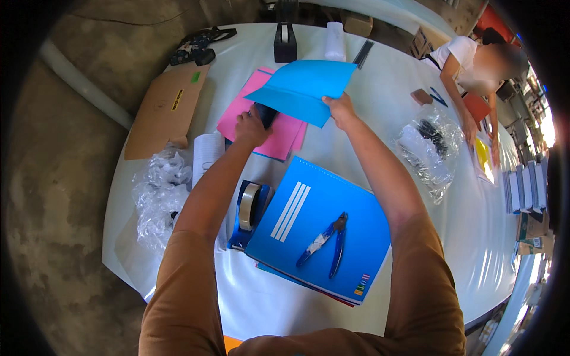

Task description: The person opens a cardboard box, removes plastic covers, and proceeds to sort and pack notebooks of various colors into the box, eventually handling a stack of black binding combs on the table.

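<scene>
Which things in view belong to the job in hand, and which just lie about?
Apparently in use:
creased blue sheet, right hand
small black object, left hand
pink sheets beneath

Apparently lying about:
blue-handled metal pliers
flat brown sheet
black tape dispenser

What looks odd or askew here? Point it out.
The pliers on the blue book have whitish wrapping on one handle only, perhaps a repair. The pink sheets are askew: their edges don't line up.

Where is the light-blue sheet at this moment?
In the head view, the light-blue sheet is above centre, held up in the right hand, with its left part over the pink sheets.
</scene>
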Demonstrator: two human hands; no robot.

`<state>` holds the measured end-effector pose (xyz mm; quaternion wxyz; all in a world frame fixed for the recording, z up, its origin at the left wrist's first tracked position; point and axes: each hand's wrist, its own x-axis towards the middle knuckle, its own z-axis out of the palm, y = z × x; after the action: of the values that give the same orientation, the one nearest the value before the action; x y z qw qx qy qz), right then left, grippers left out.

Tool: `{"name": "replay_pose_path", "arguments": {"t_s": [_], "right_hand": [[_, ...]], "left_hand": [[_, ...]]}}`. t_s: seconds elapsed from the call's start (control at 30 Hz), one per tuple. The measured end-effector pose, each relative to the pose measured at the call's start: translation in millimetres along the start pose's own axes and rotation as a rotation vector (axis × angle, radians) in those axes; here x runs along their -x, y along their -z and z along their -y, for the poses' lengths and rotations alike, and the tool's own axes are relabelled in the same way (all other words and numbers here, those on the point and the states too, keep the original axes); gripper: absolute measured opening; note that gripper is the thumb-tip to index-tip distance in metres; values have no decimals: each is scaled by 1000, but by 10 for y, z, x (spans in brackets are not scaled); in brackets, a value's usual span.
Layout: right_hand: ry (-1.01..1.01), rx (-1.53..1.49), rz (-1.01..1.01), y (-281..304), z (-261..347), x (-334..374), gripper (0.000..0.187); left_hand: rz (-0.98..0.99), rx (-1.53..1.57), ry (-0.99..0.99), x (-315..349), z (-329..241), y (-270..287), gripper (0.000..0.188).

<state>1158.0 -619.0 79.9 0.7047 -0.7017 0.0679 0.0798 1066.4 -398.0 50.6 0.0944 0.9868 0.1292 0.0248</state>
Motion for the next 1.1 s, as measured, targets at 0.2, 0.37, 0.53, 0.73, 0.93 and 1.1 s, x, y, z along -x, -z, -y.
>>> {"name": "replay_pose_path", "arguments": {"t_s": [0.2, 0.37, 0.53, 0.73, 0.93, 1.1], "right_hand": [[-58, 53, 52, -209, 47, -170, 40], [294, 392, -164, -25, -271, -410, 40], [20, 327, 367, -328, -442, -326, 46], [-201, 414, 515, -468, -379, -114, 33], [32, 1194, 538, -548, -89, 69, 62], [343, 1218, 256, -305, 425, 232, 85]], "left_hand": [[403, 880, 400, -409, 601, 416, 85], [321, 1536, 425, -275, 280, 913, 87], [-99, 1031, 151, -116, 15, 1130, 88], [28, 853, 254, -116, -285, 639, 98], [52, 216, 143, -63, -151, 152, 106], [-432, 332, -14, 420, 125, 734, 84]]}}
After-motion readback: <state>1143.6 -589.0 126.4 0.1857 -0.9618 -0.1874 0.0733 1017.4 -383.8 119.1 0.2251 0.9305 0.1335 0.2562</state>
